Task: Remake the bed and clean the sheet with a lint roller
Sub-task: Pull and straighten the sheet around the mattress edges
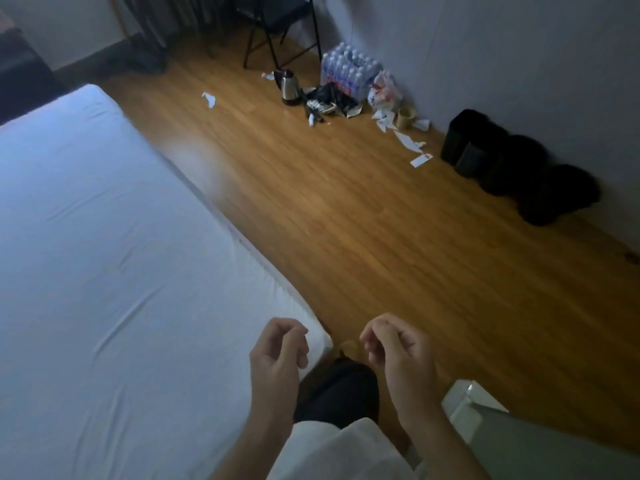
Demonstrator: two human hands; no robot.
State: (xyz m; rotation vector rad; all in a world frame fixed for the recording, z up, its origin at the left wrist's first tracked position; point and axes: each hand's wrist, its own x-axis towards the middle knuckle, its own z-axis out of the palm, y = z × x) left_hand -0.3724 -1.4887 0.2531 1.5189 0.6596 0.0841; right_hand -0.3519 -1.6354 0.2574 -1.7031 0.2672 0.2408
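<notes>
The left half of the frame is filled by the bed (104, 271), over which a white sheet (86, 341) is stretched with a few faint creases, while the wooden floor (381, 237) runs from the centre to the right edge. Along the wall in the upper part of the frame a folding chair (277, 15), a pack of water bottles (349, 72), a row of black bins (512, 164), a kettle (289, 88) and scattered paper scraps (405, 136) are seen. At the bottom centre the left hand (277, 355) is held above the bed's corner and the right hand (394, 348) above the floor, both loosely curled and grasping nothing.
</notes>
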